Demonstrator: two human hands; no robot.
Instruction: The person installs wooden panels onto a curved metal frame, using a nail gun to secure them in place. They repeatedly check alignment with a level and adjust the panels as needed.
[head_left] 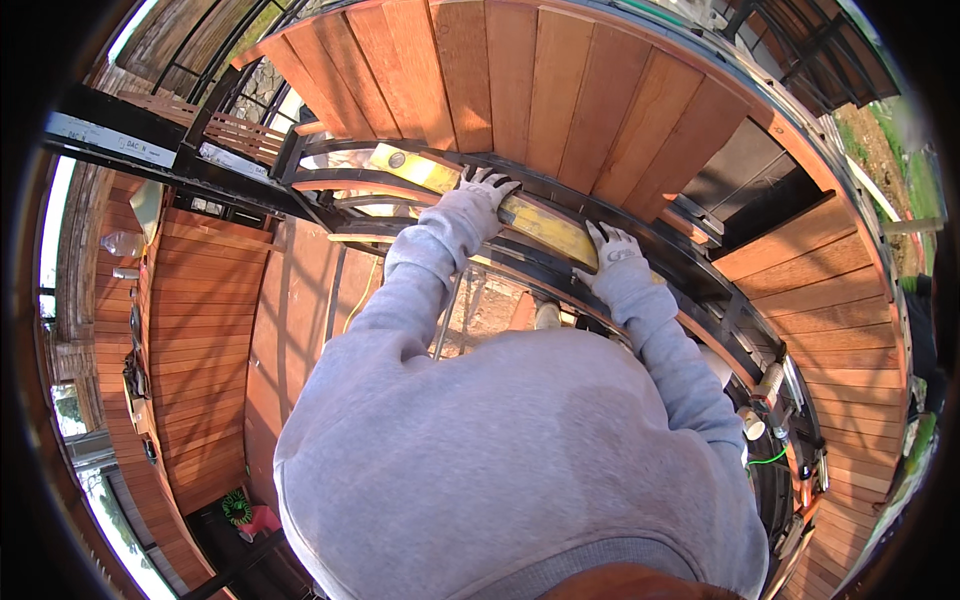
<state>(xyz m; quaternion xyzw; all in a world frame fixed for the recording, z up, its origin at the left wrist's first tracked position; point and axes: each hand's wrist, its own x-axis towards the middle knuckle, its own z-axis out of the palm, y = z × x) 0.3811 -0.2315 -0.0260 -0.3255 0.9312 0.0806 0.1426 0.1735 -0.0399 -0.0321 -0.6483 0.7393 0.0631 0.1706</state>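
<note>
A long yellow spirit level lies along the curved black metal frame in front of me. My left hand, in a pale work glove, wraps over its middle with the fingers across the top. Close to its right end, my gloved right hand grips it, thumb on the near side and fingers on the far side. A round vial shows in the level's left part. The level's underside and the palms of both gloves are hidden.
Reddish wooden planks curve round beyond the frame, with a dark opening at the right. A black steel beam comes in from the left. At the right, a cup and tools stand near a green cord. A coiled green hose lies lower left.
</note>
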